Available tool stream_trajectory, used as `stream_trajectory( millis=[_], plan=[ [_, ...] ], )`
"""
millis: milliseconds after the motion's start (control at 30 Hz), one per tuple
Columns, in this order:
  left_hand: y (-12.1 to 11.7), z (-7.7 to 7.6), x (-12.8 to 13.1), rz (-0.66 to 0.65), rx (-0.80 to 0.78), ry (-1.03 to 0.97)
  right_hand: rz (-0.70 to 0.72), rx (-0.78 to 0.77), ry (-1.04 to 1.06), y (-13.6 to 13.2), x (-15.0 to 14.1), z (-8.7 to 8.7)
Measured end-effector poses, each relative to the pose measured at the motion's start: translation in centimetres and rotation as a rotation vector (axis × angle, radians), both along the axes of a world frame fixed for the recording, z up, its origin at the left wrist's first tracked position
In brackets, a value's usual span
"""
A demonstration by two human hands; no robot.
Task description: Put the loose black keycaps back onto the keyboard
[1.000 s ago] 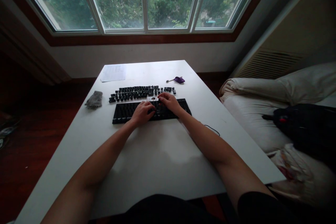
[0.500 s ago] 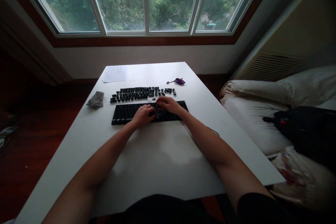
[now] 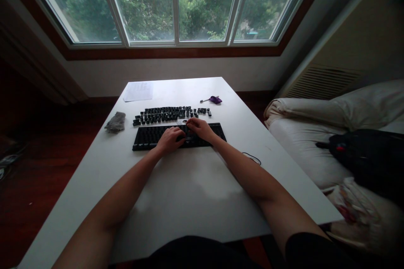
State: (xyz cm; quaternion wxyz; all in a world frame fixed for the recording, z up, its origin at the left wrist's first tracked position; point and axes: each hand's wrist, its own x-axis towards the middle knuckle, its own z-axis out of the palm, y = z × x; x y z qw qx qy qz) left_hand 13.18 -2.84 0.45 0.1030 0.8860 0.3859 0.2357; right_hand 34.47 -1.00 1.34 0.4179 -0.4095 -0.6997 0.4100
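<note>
A black keyboard (image 3: 145, 136) lies on the white table, its middle partly covered by my hands. My left hand (image 3: 171, 138) rests on it with bent fingers, the thumb apart from them and nothing visible in between. Over the keyboard's back edge, my right hand (image 3: 200, 128) has its fingertips pinched together; whatever they hold is too small to make out. Just behind those fingertips sits a small clear round item (image 3: 181, 121), partly hidden. Loose black keycaps (image 3: 160, 114) stand in rows behind the keyboard.
A crumpled grey cloth (image 3: 115, 122) lies left of the keycaps. Farther back are a paper sheet (image 3: 139, 91) and a small brush (image 3: 205, 100) beside a purple item (image 3: 216, 99). A thin black cable (image 3: 252, 157) curls out by my right forearm. A padded seat (image 3: 293, 143) stands to the right.
The keyboard has shifted slightly left at its near edge, and both hands have moved a little left with it. More of the cable shows at the right. The view has tilted slightly.
</note>
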Motion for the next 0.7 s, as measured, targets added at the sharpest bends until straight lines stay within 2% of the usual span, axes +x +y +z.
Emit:
stream_trajectory(
  millis=[167,300,500,600,700],
  plan=[
    [0.1,-0.2,-0.1,0.007,-0.002,-0.007,-0.019,0.045,-0.050,0.3,-0.4,-1.2],
    [0.1,-0.2,-0.1,0.006,-0.001,-0.020,-0.045,0.114,-0.111,0.7,-0.4,-1.5],
    [0.6,-0.4,-0.3,0.011,-0.024,-0.047,0.108,0.139,-0.111,-0.1,-1.2,-1.5],
    [0.7,-0.5,-0.5,-0.005,-0.039,-0.066,0.117,0.096,-0.057,-0.2,-1.3,-1.7],
    [0.7,-0.5,-0.6,-0.023,-0.057,-0.083,0.097,-0.044,0.100,0.1,-1.0,-1.8]
  ],
)
